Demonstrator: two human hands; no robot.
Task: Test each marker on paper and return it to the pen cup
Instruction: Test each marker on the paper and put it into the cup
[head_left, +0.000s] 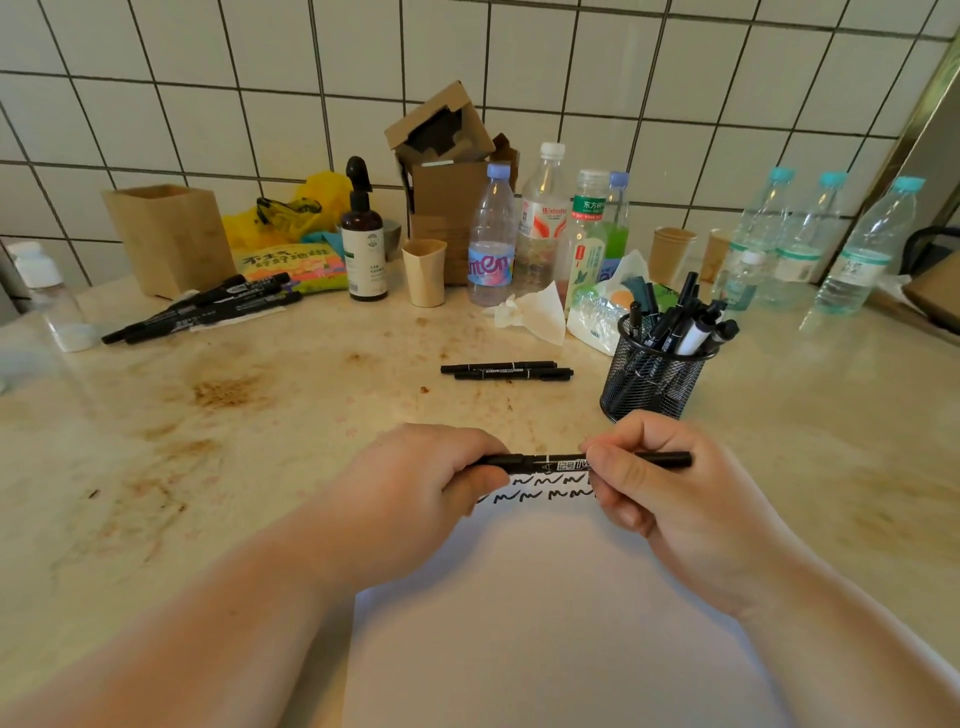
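Paper (545, 623) lies closest to me, white and flat on the counter (260, 415), with black squiggles along its far edge. Just above those squiggles I see one black marker (550, 461) held sideways between two hands. Left hand (415, 488) has its fingers curled round the marker's left end. Right hand (670, 499) pinches the marker near the middle with thumb and fingers, and the marker's right end sticks out past it. I cannot tell if a cap is on or off.

Behind the right hand stands the pen cup (654, 374), a black mesh one, full of markers that lean this way and that. To the left of the cup, two more markers (506, 370) lie side by side on the counter. Far off to the left, a bunch of markers (208, 306) rests near a wooden box (169, 239).

At the back, by the tiled wall (208, 78), I see water bottles (491, 239), a brown spray bottle (363, 244), paper cups (425, 270), a torn cardboard box (441, 156) and a crumpled tissue (530, 312).
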